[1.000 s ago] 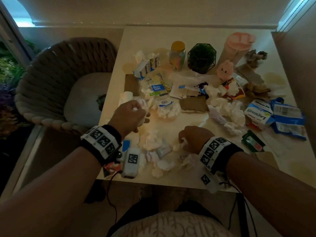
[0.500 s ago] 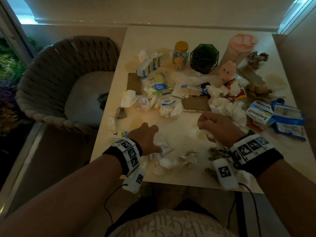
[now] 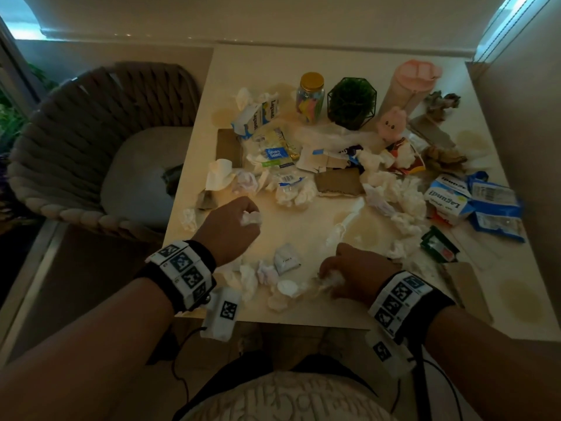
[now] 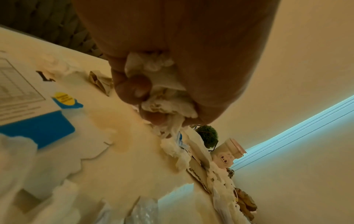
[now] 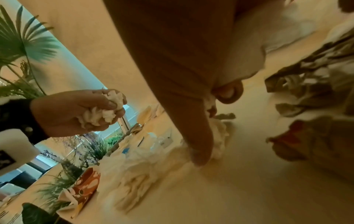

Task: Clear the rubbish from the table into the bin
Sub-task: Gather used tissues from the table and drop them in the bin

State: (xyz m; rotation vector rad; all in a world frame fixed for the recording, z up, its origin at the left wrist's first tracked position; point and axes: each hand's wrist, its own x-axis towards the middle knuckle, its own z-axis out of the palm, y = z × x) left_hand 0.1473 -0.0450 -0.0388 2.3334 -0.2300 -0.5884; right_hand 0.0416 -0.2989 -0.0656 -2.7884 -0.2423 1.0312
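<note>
The left hand [image 3: 233, 226] hangs above the pale desk [image 3: 309, 68] with fingers [image 4: 134, 87] curled round a crumpled white tissue wad [image 4: 153, 68], while the right hand [image 3: 353, 273] pinches another white crumpled tissue [image 3: 332, 279], loose scraps lying just left of its fingers.

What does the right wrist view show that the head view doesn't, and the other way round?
Only the right wrist view shows the underside of the left hand, with its fingers curled round a wad of tissue, and a palm plant beyond. Only the head view shows the far end of the table: a yellow-lidded jar, a green plant ball and a woven chair. Both show the right hand gathering tissues at the near edge.
</note>
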